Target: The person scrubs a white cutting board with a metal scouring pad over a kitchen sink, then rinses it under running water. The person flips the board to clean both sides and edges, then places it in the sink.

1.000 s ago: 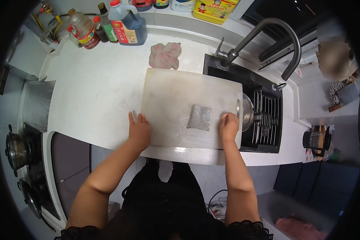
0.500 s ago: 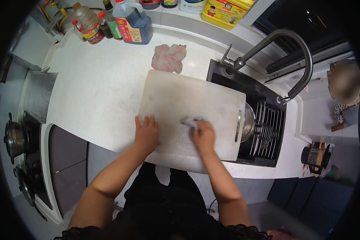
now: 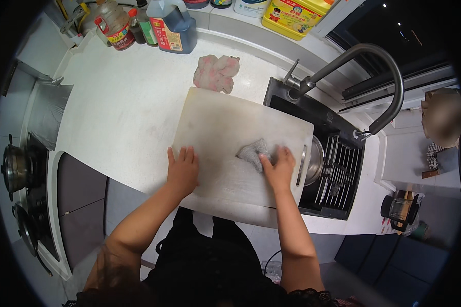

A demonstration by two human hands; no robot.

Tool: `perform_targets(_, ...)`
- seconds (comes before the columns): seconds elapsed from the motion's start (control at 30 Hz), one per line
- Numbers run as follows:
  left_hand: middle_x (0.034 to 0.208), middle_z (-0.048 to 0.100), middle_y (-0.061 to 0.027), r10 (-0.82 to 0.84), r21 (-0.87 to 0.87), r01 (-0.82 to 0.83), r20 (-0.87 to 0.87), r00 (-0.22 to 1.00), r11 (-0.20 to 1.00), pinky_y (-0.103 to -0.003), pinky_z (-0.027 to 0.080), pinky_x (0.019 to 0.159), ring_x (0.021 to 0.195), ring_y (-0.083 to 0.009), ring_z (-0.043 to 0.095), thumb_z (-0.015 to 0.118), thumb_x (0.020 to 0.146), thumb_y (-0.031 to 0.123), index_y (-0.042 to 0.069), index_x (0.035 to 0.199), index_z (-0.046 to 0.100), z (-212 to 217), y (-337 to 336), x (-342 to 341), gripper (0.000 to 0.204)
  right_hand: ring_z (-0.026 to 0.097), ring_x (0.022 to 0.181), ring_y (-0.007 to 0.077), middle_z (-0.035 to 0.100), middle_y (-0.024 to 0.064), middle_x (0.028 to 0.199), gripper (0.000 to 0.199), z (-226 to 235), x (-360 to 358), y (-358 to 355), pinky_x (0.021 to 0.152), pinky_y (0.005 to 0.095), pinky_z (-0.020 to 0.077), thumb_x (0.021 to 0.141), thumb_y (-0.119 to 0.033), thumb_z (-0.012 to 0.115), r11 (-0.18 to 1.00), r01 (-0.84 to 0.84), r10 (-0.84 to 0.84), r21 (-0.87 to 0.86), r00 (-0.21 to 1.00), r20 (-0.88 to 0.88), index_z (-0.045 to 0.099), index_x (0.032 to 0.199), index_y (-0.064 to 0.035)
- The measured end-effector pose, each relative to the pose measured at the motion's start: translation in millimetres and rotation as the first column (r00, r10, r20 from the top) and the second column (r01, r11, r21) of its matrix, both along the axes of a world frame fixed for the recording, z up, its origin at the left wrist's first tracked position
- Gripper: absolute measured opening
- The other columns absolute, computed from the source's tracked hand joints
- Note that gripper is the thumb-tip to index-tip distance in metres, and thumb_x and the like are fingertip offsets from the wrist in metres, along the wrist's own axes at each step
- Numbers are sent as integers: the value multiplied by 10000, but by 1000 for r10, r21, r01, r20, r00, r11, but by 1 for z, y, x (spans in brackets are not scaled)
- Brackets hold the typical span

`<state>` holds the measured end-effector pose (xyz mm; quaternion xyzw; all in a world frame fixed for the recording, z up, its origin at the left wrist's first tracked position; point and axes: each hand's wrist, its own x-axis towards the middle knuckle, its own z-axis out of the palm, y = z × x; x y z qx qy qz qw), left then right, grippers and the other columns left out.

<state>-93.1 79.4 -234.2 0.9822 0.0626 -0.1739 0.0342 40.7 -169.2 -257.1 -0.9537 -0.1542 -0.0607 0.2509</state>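
Note:
A pale cutting board (image 3: 225,115) lies slanted over the counter's front and part of the sink. My left hand (image 3: 183,170) rests on its left edge, fingers spread, holding nothing. On the board is a grey mesh-like scrubbing cloth (image 3: 252,154), crumpled and partly under my right thumb. My right hand (image 3: 280,169) is at the cloth's right side, thumb and fingers apart; the fingertips are blurred. The board's slot handle (image 3: 302,165) is just right of that hand.
A dark sink (image 3: 325,204) holds a metal bowl (image 3: 316,158) and a rack (image 3: 338,171), under a tall grey faucet (image 3: 361,48). A pinkish stained cloth (image 3: 216,73) lies behind the board. Bottles (image 3: 174,30) and a yellow container (image 3: 294,20) line the back. Pots (image 3: 18,169) stand at far left.
My right hand has shifted to the right and its fingers have spread apart. The grey cloth, bunched under it before, now shows flatter and wider. My left hand stays on the board's edge.

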Motion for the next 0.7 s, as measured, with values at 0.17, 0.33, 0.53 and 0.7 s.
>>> perform_targets(0.17, 1447, 375, -167, 15, 7, -14, -26, 1000, 1000, -650, 159, 1095, 1371, -314, 323, 829, 633, 358, 12, 1314, 469, 4, 0, 0, 845, 454, 1161, 416, 512, 259, 1235, 278, -12, -23, 29, 970, 464, 368, 727, -167, 756, 992, -122, 122, -10, 992, 19, 589, 908, -38)
perform_targets(0.33, 1461, 361, -170, 24, -1, -24, -18, 1000, 1000, -645, 153, 1100, 1376, -315, 318, 827, 639, 357, 14, 1319, 458, 1, 1, -2, 846, 534, 869, 358, 565, 151, 854, 187, 33, -1, 22, 759, 410, 446, 704, -28, 686, 989, -85, 80, 123, 996, 51, 519, 786, -47)
perform_targets(0.53, 1473, 348, -169, 33, -11, -34, -28, 999, 999, -647, 147, 1100, 1377, -309, 320, 827, 640, 352, 13, 1331, 444, 0, 1, 0, 860, 524, 998, 383, 594, 190, 1154, 207, 43, 3, 31, 863, 441, 447, 670, -9, 660, 932, -335, 319, 136, 940, 122, 538, 831, -53)
perform_targets(0.7, 1463, 366, -164, 40, -24, -40, -13, 999, 999, -651, 144, 1098, 1367, -309, 335, 832, 624, 342, 13, 1332, 446, -3, 2, -1, 871, 517, 1012, 385, 555, 178, 1216, 232, -6, -51, 58, 844, 464, 437, 684, -112, 767, 852, -494, 505, 174, 863, -21, 588, 828, -80)
